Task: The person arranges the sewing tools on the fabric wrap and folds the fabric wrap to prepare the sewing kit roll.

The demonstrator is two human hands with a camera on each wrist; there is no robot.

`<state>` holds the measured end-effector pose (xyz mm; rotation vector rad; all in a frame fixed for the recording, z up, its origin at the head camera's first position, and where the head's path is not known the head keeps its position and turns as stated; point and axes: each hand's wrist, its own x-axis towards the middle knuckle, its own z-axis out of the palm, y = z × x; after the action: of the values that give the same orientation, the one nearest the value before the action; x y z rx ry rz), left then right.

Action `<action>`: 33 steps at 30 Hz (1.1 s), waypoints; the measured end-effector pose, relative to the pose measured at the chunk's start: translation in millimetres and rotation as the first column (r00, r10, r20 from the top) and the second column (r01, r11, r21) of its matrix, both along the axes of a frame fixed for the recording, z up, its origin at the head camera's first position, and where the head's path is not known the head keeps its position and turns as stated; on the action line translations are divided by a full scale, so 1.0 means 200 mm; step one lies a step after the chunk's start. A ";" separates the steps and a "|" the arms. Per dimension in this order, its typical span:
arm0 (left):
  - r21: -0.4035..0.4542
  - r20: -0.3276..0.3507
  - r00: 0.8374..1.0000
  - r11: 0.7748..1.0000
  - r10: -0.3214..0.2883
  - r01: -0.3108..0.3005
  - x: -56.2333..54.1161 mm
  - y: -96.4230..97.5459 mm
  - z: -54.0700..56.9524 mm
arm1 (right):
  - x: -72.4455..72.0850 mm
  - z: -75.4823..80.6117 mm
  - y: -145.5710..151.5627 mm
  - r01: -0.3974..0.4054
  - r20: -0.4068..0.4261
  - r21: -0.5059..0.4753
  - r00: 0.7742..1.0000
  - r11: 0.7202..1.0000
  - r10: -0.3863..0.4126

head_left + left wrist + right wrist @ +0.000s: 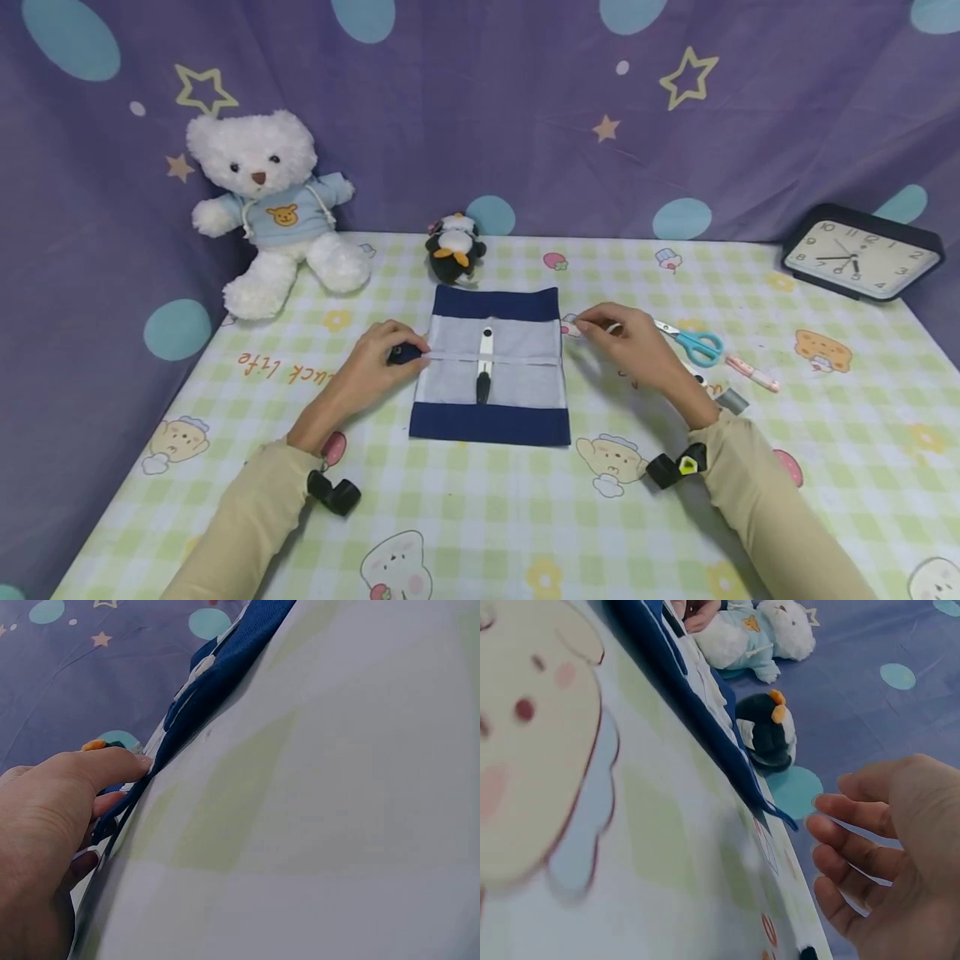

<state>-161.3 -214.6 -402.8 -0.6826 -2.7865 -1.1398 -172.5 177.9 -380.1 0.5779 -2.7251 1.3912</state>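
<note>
A cloth holder [489, 425] lies spread flat, pale grey inside with navy bands along its far and near sides. A narrow pale strip crosses its middle. Over the strip lies a slim white tool [486, 342] with a black end and a black dot at its top. My left hand [372, 358] pinches the holder's left edge at a navy tab [405, 353]; in the left wrist view, thumb and fingers [112, 766] grip the navy cloth. Just off the right edge is my right hand [637, 342], fingers loosely bent and nothing held, apart from the cloth in the right wrist view.
Turquoise-handled scissors [699, 347], a pink-and-white pen [752, 372] and a small grey item [732, 401] lie by my right wrist. A penguin toy [455, 250] sits behind the cloth, a white teddy bear [277, 217] at back left, a black clock [862, 254] at back right.
</note>
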 end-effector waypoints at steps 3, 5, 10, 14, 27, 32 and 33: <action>0.000 0.000 1.000 1.000 0.000 0.000 0.00 0.00 0.00 | 0.03 0.01 0.05 0.018 -0.001 0.007 1.000 1.000 -0.018; 0.000 0.003 1.000 1.000 0.001 -0.001 0.00 0.00 0.00 | 0.05 0.01 0.08 0.022 -0.011 0.003 1.000 1.000 -0.022; 0.002 0.006 1.000 1.000 0.001 -0.001 -0.01 0.00 0.01 | 0.10 0.03 0.16 0.029 -0.061 0.023 0.998 0.999 -0.028; 0.002 0.010 1.000 1.000 0.001 -0.001 0.00 0.00 0.00 | 0.13 0.04 0.23 0.072 -0.091 0.064 0.994 0.995 -0.066; 0.015 0.025 1.000 1.000 -0.003 0.002 0.00 0.00 0.00 | 0.26 0.01 0.48 0.207 -0.095 0.183 0.977 0.961 -0.192; 0.017 0.024 1.000 1.000 0.000 -0.001 0.00 0.00 0.00 | 0.30 -0.01 0.55 0.245 -0.087 0.218 0.969 0.945 -0.231; 0.017 0.025 1.000 1.000 0.001 -0.001 0.00 0.00 0.00 | 0.31 -0.02 0.56 0.249 -0.087 0.220 0.968 0.943 -0.235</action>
<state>-160.7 -215.3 -402.1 -0.6698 -2.7939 -1.1780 -110.9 289.7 -383.3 0.2710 -2.8118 0.9966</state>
